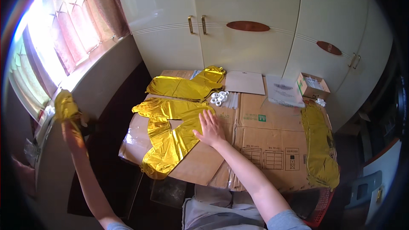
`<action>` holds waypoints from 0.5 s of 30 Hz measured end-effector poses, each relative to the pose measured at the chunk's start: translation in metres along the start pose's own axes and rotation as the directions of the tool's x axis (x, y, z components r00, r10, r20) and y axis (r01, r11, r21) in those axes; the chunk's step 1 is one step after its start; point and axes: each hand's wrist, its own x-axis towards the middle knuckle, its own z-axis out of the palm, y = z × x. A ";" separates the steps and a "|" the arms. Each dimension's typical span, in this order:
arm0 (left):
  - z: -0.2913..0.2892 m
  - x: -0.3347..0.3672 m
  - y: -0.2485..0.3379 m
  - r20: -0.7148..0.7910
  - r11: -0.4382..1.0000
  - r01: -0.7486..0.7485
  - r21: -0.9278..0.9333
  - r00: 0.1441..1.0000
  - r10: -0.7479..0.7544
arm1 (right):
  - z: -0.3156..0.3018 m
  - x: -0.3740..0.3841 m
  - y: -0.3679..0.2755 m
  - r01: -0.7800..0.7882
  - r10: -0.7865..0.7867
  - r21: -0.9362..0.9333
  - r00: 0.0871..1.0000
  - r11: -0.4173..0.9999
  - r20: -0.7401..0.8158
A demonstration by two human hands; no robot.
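Note:
A flat gold foil balloon (170, 134) lies on flattened brown cardboard (264, 145). My right hand (209, 128) rests palm down, fingers spread, on that balloon's right edge. My left hand (70, 127) is stretched far out to the left, near the window ledge, and grips another crumpled gold foil balloon (66, 106). A second flat gold balloon (187, 86) lies further back on the cardboard, and a third gold balloon (319, 145) lies along the right edge.
Small white tape rolls (219, 98) and clear straws (233, 100) sit mid-cardboard. A grey card (245, 82), a white plastic bag (284, 90) and a small open box (313, 85) lie at the back. White cupboards (247, 25) stand behind; a curtained window (55, 47) is left.

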 end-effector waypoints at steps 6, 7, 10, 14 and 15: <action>0.171 -0.167 -0.054 0.491 0.604 -0.304 0.737 0.855 -0.168 | -0.042 -0.059 -0.051 -0.059 -0.252 0.987 0.963 0.147 0.095; 0.185 -0.192 -0.072 0.589 0.552 -0.427 0.716 0.795 -0.148 | -0.058 -0.071 -0.056 -0.109 -0.234 0.993 0.965 0.049 0.117; 0.238 -0.264 -0.094 0.716 0.590 -0.470 0.657 0.633 -0.293 | -0.086 -0.100 -0.050 -0.185 -0.118 0.977 0.978 -0.102 0.173; 0.290 -0.313 -0.098 0.839 0.783 -0.342 0.519 0.376 -0.392 | -0.082 -0.123 0.003 -0.291 0.208 0.954 0.931 -0.064 0.299; 0.296 -0.316 -0.096 0.875 0.813 -0.341 0.473 0.293 -0.386 | -0.082 -0.129 0.013 -0.172 0.330 0.983 0.933 0.070 0.140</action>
